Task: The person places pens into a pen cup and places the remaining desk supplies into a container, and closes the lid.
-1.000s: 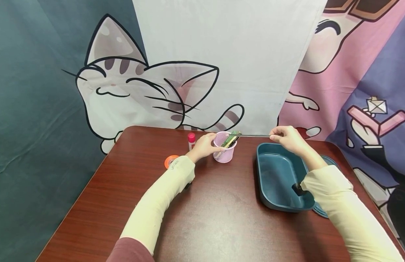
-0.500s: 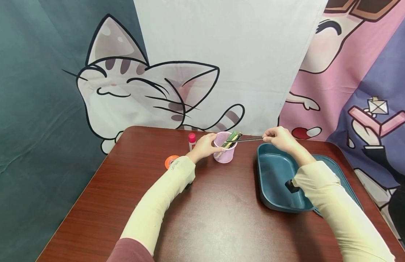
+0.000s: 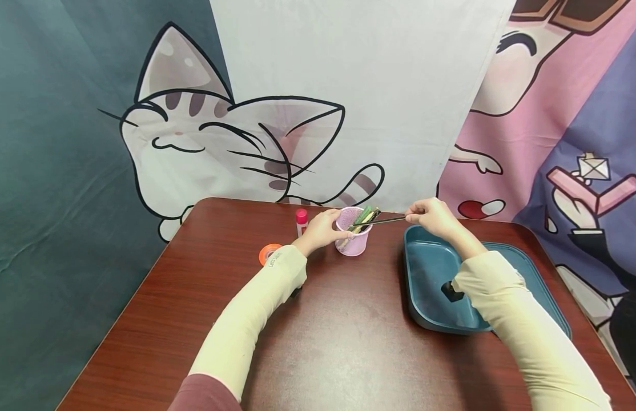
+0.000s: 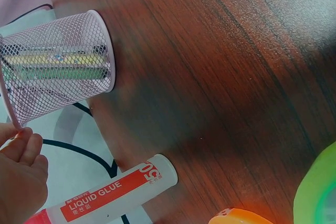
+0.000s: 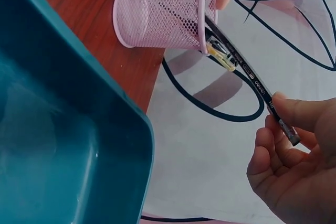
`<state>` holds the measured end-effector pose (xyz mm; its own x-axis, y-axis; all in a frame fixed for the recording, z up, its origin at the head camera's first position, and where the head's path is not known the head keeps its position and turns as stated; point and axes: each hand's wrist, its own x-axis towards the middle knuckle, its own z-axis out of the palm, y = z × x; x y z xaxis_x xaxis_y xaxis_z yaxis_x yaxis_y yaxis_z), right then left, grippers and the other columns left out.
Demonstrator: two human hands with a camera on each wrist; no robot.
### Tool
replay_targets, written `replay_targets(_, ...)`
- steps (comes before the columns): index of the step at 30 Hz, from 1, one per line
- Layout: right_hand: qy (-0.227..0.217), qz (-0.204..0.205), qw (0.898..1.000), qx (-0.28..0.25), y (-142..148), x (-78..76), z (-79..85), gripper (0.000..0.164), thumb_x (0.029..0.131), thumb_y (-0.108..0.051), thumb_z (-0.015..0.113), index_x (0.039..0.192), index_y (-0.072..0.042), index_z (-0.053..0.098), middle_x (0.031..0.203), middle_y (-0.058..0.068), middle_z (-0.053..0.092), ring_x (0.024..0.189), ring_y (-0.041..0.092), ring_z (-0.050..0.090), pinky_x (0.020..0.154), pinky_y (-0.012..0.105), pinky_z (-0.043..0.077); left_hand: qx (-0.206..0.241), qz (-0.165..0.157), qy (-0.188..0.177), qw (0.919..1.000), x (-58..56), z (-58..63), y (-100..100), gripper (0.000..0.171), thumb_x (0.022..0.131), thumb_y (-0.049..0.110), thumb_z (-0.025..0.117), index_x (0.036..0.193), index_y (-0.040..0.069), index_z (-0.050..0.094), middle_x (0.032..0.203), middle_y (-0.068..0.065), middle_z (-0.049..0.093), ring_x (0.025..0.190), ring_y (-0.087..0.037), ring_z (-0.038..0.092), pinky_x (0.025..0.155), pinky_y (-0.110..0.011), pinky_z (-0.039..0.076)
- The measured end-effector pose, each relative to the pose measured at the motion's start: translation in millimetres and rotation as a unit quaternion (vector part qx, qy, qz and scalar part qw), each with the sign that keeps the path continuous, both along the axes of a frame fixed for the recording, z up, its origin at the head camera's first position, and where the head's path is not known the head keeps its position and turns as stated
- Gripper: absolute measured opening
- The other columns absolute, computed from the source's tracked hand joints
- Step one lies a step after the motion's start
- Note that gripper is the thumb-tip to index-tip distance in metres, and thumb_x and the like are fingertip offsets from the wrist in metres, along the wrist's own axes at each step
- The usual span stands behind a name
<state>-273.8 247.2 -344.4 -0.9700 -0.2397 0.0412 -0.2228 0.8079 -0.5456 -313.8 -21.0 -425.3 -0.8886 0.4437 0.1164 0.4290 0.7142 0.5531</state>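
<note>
A pink mesh pen cup [image 3: 351,246] stands near the table's back edge, with several green, yellow and dark pencils [image 3: 366,217] leaning out of it. My left hand [image 3: 320,230] grips the cup's rim; in the left wrist view its fingers [image 4: 29,145] pinch that rim. My right hand [image 3: 435,218] pinches a black pencil [image 3: 387,220] by one end, to the right of the cup. In the right wrist view the pencil [image 5: 252,77] slants into the mouth of the cup [image 5: 152,17], its far end behind the mesh.
A blue bin [image 3: 415,297] sits below my right forearm, its matching lid [image 3: 534,274] to the right. Left of the cup are a liquid glue bottle [image 3: 301,220] and an orange tape roll [image 3: 266,252]. A green ring [image 4: 317,192] shows in the left wrist view.
My right hand has moved left toward the cup, and the pencil now tilts down into its mouth instead of lying level above it. My left hand has stayed on the rim.
</note>
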Motion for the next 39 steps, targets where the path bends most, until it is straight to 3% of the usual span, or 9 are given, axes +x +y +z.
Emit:
replay_targets(6, 0.004, -0.026, 0.999, -0.044, -5, -1.0, -1.9, 0.015, 0.083, -0.015, 0.060, 0.087, -0.001, 0.065, 0.079, 0.014, 0.063, 0.072, 0.021, 0.052, 0.061, 0.025, 0.042, 0.005, -0.003, 0.001, 1.0000, 0.2, -0.5, 0, 0.066, 0.071, 0.039, 0.070, 0.127, 0.010, 0.048, 0.128, -0.007, 0.049, 0.117, -0.021, 0.045, 0.098, -0.035, 0.036)
replay_targets(11, 0.015, -0.057, 0.995, -0.080, -9, -3.2, -3.2, 0.015, 0.080, -0.015, 0.063, 0.086, -0.001, 0.064, 0.071, 0.006, 0.060, 0.064, 0.013, 0.050, 0.056, 0.022, 0.041, 0.003, -0.002, 0.001, 1.0000, 0.2, -0.2, -1, 0.066, 0.072, 0.039, 0.070, 0.127, 0.011, 0.048, 0.127, -0.006, 0.049, 0.117, -0.020, 0.046, 0.098, -0.035, 0.036)
replay_targets(20, 0.008, -0.117, 0.979, -0.165, -23, -6.2, -6.6, 0.018, 0.079, -0.011, 0.064, 0.089, 0.003, 0.060, 0.068, -0.005, 0.055, 0.055, 0.004, 0.050, 0.053, 0.018, 0.045, -0.004, -0.004, 0.011, 0.9999, -1.1, -0.8, -1, 0.066, 0.071, 0.041, 0.069, 0.127, 0.014, 0.048, 0.127, -0.003, 0.050, 0.117, -0.018, 0.046, 0.098, -0.032, 0.037)
replay_targets(32, 0.055, -0.140, 0.965, -0.216, -43, -10.6, -17.0, 0.017, 0.078, -0.007, 0.064, 0.092, 0.004, 0.059, 0.063, -0.005, 0.051, 0.053, 0.002, 0.051, 0.051, 0.014, 0.043, -0.004, 0.004, 0.002, 1.0000, -0.8, -0.8, 0, 0.065, 0.072, 0.042, 0.068, 0.127, 0.014, 0.048, 0.127, -0.003, 0.050, 0.115, -0.018, 0.047, 0.096, -0.032, 0.038)
replay_targets(39, 0.073, -0.142, 0.966, -0.201, -51, -12.3, -20.6, 0.015, 0.078, -0.008, 0.063, 0.090, 0.001, 0.061, 0.065, -0.001, 0.054, 0.052, 0.001, 0.048, 0.049, 0.015, 0.039, -0.006, 0.007, -0.003, 1.0000, -0.8, -1.1, 0, 0.065, 0.072, 0.042, 0.068, 0.128, 0.015, 0.047, 0.127, -0.002, 0.049, 0.116, -0.017, 0.046, 0.097, -0.032, 0.038)
